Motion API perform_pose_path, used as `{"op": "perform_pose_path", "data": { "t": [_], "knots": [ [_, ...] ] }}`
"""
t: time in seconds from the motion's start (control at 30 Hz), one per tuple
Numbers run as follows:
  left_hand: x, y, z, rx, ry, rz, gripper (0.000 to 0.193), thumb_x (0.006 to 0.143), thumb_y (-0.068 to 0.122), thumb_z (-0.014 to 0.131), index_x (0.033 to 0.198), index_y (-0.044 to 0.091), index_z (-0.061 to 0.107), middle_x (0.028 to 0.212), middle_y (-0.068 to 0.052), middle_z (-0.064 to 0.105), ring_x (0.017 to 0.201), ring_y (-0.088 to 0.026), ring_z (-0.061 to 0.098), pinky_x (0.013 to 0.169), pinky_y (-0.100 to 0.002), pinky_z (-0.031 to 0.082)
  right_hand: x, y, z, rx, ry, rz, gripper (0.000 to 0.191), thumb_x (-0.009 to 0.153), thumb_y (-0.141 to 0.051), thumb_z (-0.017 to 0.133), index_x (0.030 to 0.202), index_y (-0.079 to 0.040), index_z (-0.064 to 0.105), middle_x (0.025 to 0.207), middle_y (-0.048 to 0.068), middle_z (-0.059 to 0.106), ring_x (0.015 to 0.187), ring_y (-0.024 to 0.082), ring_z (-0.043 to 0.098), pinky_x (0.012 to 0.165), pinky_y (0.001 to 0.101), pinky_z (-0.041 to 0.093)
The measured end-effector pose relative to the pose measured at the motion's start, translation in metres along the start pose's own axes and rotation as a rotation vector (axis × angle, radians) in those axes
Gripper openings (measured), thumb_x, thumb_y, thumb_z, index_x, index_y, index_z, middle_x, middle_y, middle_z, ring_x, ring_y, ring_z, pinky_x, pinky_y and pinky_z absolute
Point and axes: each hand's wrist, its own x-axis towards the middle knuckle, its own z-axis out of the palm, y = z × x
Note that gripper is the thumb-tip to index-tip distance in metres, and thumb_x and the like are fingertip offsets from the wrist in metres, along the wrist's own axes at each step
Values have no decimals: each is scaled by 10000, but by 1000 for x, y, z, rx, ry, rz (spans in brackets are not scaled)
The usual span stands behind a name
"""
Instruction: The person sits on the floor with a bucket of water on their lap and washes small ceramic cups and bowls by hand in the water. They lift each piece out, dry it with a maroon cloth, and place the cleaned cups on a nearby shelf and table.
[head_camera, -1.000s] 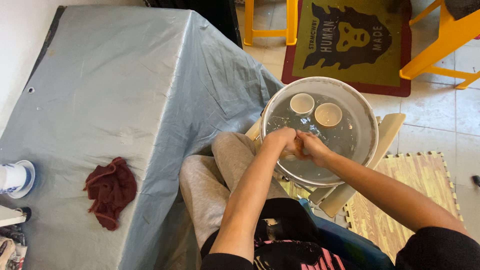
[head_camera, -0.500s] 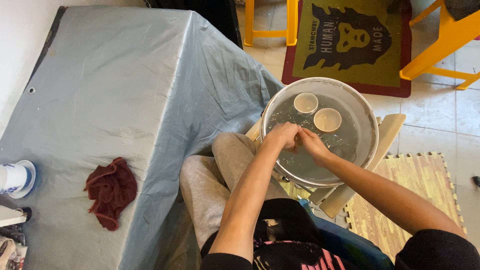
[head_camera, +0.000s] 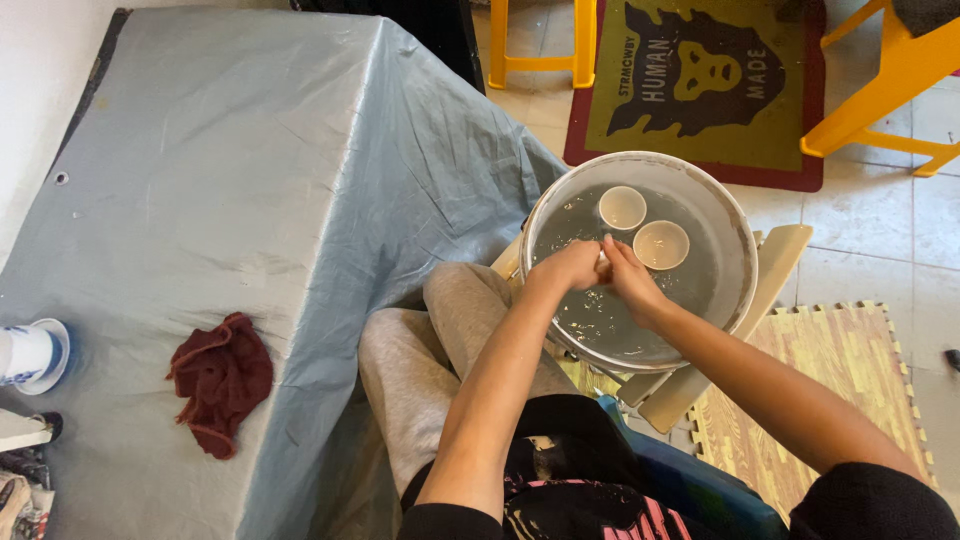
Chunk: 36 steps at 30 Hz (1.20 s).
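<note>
Landmark: basin (head_camera: 738, 262), round, pale, water-filled, set on a low wooden stool (head_camera: 780, 270).

- Cup (head_camera: 30, 352), far left of basin, on grey sheet (head_camera: 250, 180).
- Red rag (head_camera: 220, 380), crumpled, on sheet, well left of basin.
- Left hand (head_camera: 572, 266), at basin's near-left rim, fingers curled, pressed against the right; any object between them hidden.
- Right hand (head_camera: 628, 275), touching the left, over the water; grip cannot be told.
- Two bowls (head_camera: 622, 208) (head_camera: 661, 244), floating in basin, just beyond the hands.
- Mat (head_camera: 690, 80), beyond basin.

Step, as judged: rubbing or washing at the water. Next calls for care over splashing.
</note>
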Motion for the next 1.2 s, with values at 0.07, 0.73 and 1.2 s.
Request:
{"op": "perform_pose_path", "data": {
  "t": [0.07, 0.73, 1.2],
  "knots": [
    [-3, 1, -1, 16, -9, 10, 406, 816, 277, 775, 1159, 71, 703, 1153, -226, 722, 1105, -393, 688, 915, -464, 563, -2, -4, 1, 45, -27, 3, 609, 1012, -540, 454, 1468, -136, 445, 1152, -5, 621, 1009, 111, 604, 922, 342, 501],
    [37, -5, 5, -208, 82, -51, 456, 859, 337, 614, 979, -79, 758, 989, -339, 713, 991, -424, 727, 869, -488, 564, 2, 0, -8, 51, -42, -119, 570, 1046, -542, 400, 1431, -139, 519, 1270, 48, 602, 1115, 156, 567, 952, 367, 477],
    [7, 14, -13, -1417, -76, 57, 444, 1006, 381, 509, 1249, 30, 629, 1200, -85, 693, 1027, -186, 713, 877, -386, 593, -60, -53, -37, -1067, 76, -1010, 1004, 654, -341, 897, 1500, -65, 432, 1430, 175, 560, 1315, 363, 531, 1114, 502, 396]
  ]
}}
